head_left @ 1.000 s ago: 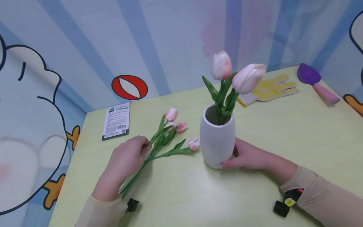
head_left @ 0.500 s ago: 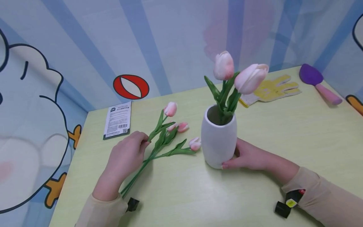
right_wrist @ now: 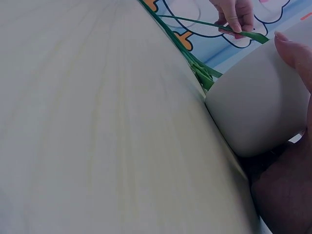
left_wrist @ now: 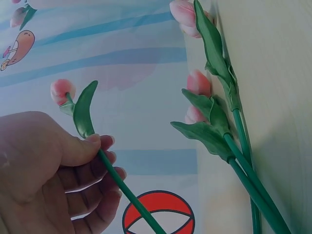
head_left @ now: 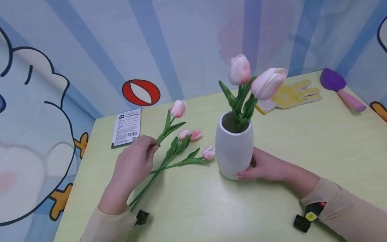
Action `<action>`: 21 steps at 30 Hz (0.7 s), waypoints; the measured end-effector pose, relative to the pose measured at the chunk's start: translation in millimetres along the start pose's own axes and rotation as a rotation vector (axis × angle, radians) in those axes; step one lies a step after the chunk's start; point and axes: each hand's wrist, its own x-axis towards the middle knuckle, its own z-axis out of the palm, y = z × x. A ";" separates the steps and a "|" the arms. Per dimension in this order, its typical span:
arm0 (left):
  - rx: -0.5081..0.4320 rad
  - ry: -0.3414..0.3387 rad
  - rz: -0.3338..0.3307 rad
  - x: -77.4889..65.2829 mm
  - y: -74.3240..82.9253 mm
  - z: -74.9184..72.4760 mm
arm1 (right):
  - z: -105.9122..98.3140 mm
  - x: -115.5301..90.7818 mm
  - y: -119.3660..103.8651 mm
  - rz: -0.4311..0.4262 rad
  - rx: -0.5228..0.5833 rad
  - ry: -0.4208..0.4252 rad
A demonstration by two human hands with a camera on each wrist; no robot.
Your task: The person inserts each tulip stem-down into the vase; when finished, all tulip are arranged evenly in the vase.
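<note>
My left hand [head_left: 134, 164] pinches the stem of a pink tulip [head_left: 177, 109] between thumb and fingers. In the left wrist view that stem [left_wrist: 127, 193] slants down from the fingertips, apart from the other flowers. Several more pink tulips [head_left: 172, 150] lie on the table just right of this hand, stems crossing. A white vase [head_left: 232, 154] stands upright, and two tulips [head_left: 239, 70] lean in its mouth. My right hand [head_left: 269, 164] grips the vase low on its right side, the thumb at the front; its other fingers are mostly hidden behind the vase.
A white printed packet [head_left: 127, 127] lies at the back left of the table. Behind the vase rests a yellow and white glove [head_left: 291, 95]. A purple scoop with a pink handle [head_left: 350, 100] lies at the back right corner. A cartoon-printed sheet [head_left: 193, 50] rises behind the table.
My left hand has lifted one tulip up and leftward, away from the others on the table. The right hand and the vase stay in place.
</note>
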 end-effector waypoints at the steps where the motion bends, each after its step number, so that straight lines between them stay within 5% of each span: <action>1: -0.006 0.011 0.001 0.0 0.6 -0.2 | 0.1 0.0 0.1 -0.002 -0.003 0.000; 21: -0.133 0.153 0.047 -3.8 6.7 -6.4 | 0.7 0.4 2.2 -0.007 -0.016 -0.001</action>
